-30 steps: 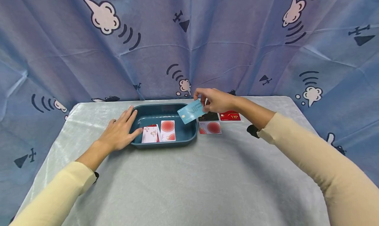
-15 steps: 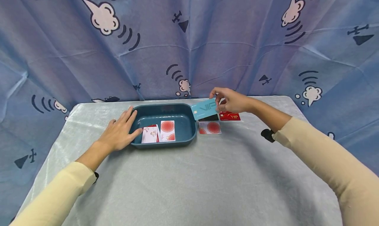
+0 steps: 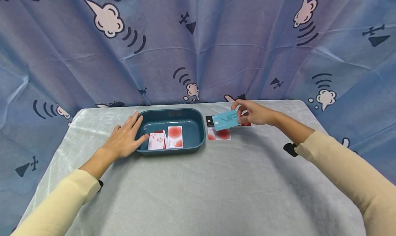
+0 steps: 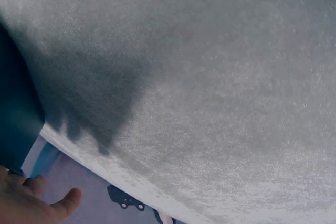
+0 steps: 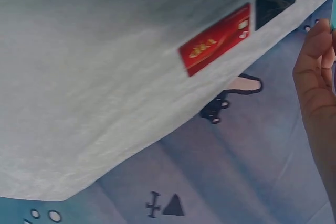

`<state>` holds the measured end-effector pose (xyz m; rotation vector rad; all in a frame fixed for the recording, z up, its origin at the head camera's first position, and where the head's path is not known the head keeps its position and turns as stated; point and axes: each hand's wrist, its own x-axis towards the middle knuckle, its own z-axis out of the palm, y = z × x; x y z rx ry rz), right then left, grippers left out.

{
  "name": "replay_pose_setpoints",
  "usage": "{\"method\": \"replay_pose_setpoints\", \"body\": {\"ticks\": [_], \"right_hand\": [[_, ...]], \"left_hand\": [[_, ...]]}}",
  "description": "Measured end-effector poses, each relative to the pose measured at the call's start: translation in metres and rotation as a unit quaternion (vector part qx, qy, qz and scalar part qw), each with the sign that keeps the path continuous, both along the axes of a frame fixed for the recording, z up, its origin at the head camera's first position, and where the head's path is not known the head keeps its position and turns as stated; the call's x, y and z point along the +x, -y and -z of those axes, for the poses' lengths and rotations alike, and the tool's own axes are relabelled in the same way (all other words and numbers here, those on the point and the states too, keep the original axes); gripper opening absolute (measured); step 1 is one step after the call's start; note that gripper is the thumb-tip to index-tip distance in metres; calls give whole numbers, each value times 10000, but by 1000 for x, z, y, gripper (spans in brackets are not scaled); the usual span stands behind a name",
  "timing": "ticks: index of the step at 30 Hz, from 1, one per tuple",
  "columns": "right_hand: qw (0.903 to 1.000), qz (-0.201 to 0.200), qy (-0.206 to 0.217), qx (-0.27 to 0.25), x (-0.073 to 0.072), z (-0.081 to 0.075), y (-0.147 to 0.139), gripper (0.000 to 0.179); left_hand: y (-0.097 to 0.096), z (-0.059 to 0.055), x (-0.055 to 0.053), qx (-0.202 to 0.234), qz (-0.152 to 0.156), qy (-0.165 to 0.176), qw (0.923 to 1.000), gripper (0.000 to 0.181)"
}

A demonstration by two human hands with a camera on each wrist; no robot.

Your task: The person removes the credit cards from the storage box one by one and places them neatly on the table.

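Note:
Between thumb and fingers, my right hand (image 3: 255, 113) pinches a light blue VIP card (image 3: 226, 120) by its right end. The card overlaps a black VIP card (image 3: 209, 121), a red VIP card (image 3: 245, 124) and a white card with a red circle (image 3: 219, 134) in the head view. In the right wrist view the red card (image 5: 216, 41) lies beside the black one on the cloth. My left hand (image 3: 125, 137) rests on the left rim of a dark blue tray (image 3: 193, 133), fingers spread. Inside it lie a white card with red circles (image 3: 175, 136) and a white flowered card (image 3: 156, 141) over red ones.
A pale grey cloth covers the table (image 3: 198, 191). Behind the table's far edge hangs a blue patterned curtain (image 3: 161, 40). The tray's right wall stands close to the loose cards.
My right hand has carried the light blue card rightward from over the tray's right end to above the cards on the table. My left hand has stayed at the rim.

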<state>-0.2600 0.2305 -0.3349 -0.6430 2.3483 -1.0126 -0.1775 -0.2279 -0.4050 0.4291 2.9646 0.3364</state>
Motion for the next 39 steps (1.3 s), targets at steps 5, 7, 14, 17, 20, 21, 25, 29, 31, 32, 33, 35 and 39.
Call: {"method": "replay_pose_setpoints", "body": {"ticks": [5,7,14,17,20,21,25,29,31,32,33,35,39], "right_hand": [[9994,107,264,-170,2,11,-17,39],[9992,142,316,-183,3,16,-23,39],[9980,311,535,-121,6,32,-40,39],[9975,410,561,-87,7,37,-47,39],[9970,538,556,-34,7,40,-53,39],[9967,585,567,-17,7,41,-55,38],[9956,692,627,6,6,42,-61,40],[9947,733,727,6,6,44,-64,42],[9942,765,758,55,6,46,-65,42],[9941,769,760,95,6,47,-66,42],[9940,776,760,143,5,48,-66,42],[9941,767,727,250,5,50,-67,42],[9947,657,641,462,3,52,-68,43]], "left_hand": [[1,1,0,8,10,-33,10000,82],[1,2,-1,7,14,-42,10000,82],[2,2,-1,18,15,-34,10000,82],[1,2,-1,23,11,-26,10000,82],[1,1,-1,23,-8,2,10000,82],[1,1,-1,22,-13,6,10000,82],[1,1,-1,9,-13,-9,10000,82],[2,2,-1,3,-8,-38,10000,82],[2,2,-1,8,-15,-35,10000,82],[2,2,-1,8,-17,-33,10000,82],[2,2,-1,10,-20,-29,10000,82],[2,2,-1,10,-21,-11,10000,82],[2,2,-2,5,-34,33,10000,82]]}}
